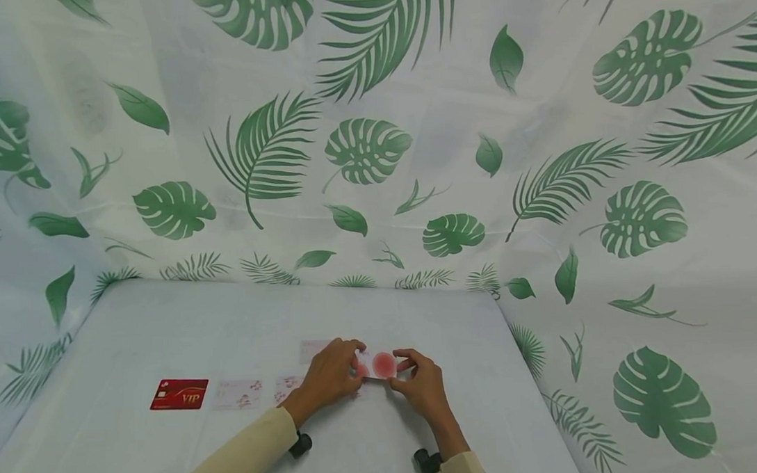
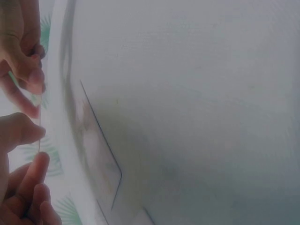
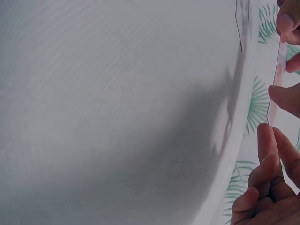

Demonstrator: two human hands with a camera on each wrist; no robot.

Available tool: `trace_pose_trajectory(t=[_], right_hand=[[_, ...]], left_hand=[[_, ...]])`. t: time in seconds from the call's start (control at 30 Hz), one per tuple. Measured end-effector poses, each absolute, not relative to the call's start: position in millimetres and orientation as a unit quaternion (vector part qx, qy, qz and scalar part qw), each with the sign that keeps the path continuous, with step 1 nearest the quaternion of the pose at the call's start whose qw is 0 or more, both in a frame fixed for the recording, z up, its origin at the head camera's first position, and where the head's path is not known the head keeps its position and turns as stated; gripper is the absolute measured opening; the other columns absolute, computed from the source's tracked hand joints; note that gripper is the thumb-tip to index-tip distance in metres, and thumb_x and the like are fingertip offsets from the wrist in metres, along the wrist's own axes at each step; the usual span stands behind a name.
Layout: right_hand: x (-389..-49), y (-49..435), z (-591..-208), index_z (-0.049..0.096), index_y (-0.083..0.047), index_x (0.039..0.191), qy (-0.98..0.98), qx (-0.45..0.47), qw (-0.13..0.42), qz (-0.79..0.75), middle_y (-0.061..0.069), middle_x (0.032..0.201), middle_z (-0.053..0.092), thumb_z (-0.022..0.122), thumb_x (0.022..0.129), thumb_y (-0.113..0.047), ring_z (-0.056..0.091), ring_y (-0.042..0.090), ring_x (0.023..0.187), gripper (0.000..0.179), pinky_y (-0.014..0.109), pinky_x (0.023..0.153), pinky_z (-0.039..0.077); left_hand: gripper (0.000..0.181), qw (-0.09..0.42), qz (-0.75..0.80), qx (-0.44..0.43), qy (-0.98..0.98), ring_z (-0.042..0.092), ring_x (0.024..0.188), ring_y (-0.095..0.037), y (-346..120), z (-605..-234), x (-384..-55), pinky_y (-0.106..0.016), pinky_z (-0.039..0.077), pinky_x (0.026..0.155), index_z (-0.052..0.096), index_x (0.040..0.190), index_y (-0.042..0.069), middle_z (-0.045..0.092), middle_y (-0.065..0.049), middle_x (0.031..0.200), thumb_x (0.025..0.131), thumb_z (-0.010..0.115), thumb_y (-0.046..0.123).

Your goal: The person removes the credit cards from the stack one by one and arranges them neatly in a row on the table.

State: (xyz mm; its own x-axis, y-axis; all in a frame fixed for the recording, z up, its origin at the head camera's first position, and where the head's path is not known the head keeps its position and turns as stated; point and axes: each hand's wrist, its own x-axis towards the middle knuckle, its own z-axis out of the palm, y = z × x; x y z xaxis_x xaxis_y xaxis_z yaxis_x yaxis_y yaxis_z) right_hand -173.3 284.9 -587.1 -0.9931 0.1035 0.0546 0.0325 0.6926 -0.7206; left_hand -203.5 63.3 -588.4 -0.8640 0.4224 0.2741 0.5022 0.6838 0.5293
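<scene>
Both hands hold a thin card with a large pink-red circle above the white table. My left hand pinches its left end; my right hand pinches the right end between thumb and fingers. In the right wrist view the card is seen almost edge-on, and the left wrist view shows only its thin edge. On the table, a pale card lies partly behind the left hand. Another pale card with pink flowers is partly covered by that hand.
Farther left lie a red VIP card and a pale flowered card, roughly in a row. White table spreads around the cards. A leaf-printed curtain encloses its back and sides. Dark wrist cameras sit at both sleeves.
</scene>
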Motion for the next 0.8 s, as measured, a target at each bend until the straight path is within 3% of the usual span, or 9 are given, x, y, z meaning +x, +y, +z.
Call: trace_pose_trajectory(t=[0.4, 0.8], right_hand=[[-167, 293, -587, 0.070, -0.021, 0.117, -0.914, -0.040, 0.048, 0.402, -0.001, 0.088, 0.068, 0.088, 0.069, -0.014, 0.050, 0.014, 0.072, 0.052, 0.024, 0.058, 0.040], [-162, 302, -590, 0.071, -0.022, 0.115, -0.913, -0.053, 0.047, 0.403, 0.000, 0.087, 0.069, 0.088, 0.068, -0.011, 0.049, 0.014, 0.069, 0.051, 0.024, 0.056, 0.040]], left_hand=[[0.047, 0.069, -0.316, -0.254, -0.911, 0.047, 0.079, -0.006, 69, -587, -196, -0.023, 0.047, 0.072, 0.065, 0.124, 0.016, 0.062, 0.008, 0.082, 0.079, 0.080, 0.022], [0.048, 0.082, -0.318, -0.250, -0.911, 0.050, 0.083, -0.007, 78, -593, -190, -0.025, 0.047, 0.072, 0.067, 0.124, 0.015, 0.065, 0.007, 0.090, 0.079, 0.081, 0.022]])
